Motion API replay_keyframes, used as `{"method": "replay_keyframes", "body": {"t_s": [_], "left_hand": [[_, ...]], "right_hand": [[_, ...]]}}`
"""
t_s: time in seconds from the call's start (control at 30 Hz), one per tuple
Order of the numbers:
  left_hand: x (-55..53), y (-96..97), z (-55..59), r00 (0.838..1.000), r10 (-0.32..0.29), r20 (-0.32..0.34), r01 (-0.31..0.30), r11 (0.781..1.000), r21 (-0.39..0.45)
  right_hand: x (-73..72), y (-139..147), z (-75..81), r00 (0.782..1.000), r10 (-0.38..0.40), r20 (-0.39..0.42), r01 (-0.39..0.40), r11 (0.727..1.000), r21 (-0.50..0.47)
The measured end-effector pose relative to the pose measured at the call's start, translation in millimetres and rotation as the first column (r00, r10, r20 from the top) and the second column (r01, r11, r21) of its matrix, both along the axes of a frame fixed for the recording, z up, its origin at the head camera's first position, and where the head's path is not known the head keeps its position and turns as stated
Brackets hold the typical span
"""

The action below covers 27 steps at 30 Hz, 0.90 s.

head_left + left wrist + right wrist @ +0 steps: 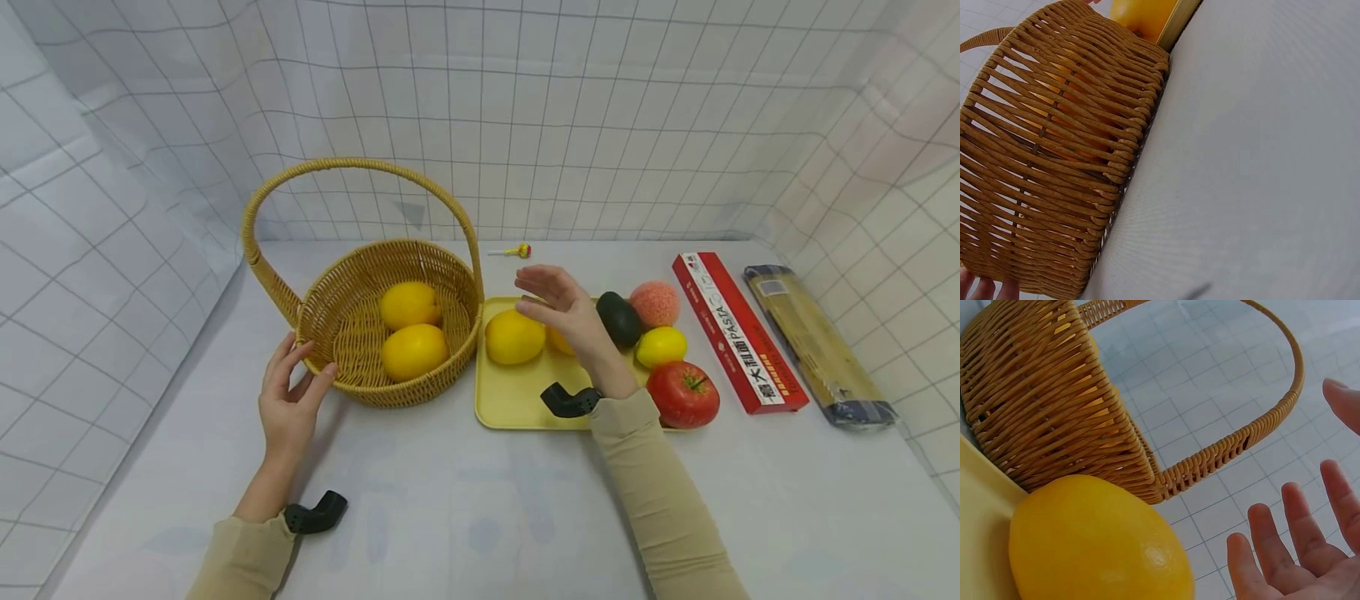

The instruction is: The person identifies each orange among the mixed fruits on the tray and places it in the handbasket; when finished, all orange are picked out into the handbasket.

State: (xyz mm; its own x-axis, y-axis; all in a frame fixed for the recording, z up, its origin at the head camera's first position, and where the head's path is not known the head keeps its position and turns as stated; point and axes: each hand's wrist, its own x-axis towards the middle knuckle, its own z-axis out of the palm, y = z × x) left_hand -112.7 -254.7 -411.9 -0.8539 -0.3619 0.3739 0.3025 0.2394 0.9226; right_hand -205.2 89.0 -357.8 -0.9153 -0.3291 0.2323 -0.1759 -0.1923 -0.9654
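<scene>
My left hand is at the near left rim of a wicker basket, thumb and fingers spread and touching its edge. In the left wrist view its fingertips meet the woven wall. Two smooth yellow oval fruits lie inside the basket. My right hand hovers over the yellow tray, fingers apart and holding nothing. Just left of it, a yellow oval fruit sits on the tray, close against the basket in the right wrist view. An orange-yellow fruit is partly hidden by the right hand.
Farther right on the tray are an avocado, a pink bumpy ball, a lemon and a red tomato. Beyond lie a red pasta box and a flat packet. A lollipop lies behind the tray.
</scene>
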Motion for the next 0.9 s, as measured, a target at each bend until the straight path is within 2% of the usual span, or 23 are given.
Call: {"method": "replay_keyframes", "body": {"t_s": [0.13,0.23,0.6,0.73,0.9], "left_hand": [[4.9,6.5,11.3,1.0,0.002,-0.001,-0.002,1.0,-0.003],[5.9,8.4,14.6,1.0,0.0,0.001,0.0,1.0,-0.004],[6.4,8.6,13.9,1.0,-0.005,-0.01,0.005,1.0,-0.008],[6.6,8.5,13.6,1.0,-0.006,-0.011,0.005,1.0,-0.012],[6.6,8.5,13.5,1.0,-0.009,-0.012,0.009,1.0,-0.002]], "right_hand": [[-3.8,-0.4,-8.0,1.0,0.007,0.018,-0.007,1.0,-0.008],[-5.3,-1.0,-12.2,1.0,0.0,0.028,0.0,1.0,0.01],[-7.5,-3.5,-22.1,0.997,-0.013,0.081,0.005,0.995,0.1],[-8.3,-4.7,-24.1,0.995,0.012,0.101,-0.025,0.992,0.125],[-9.1,-5.9,-25.9,0.994,0.058,0.095,-0.079,0.969,0.233]]}}
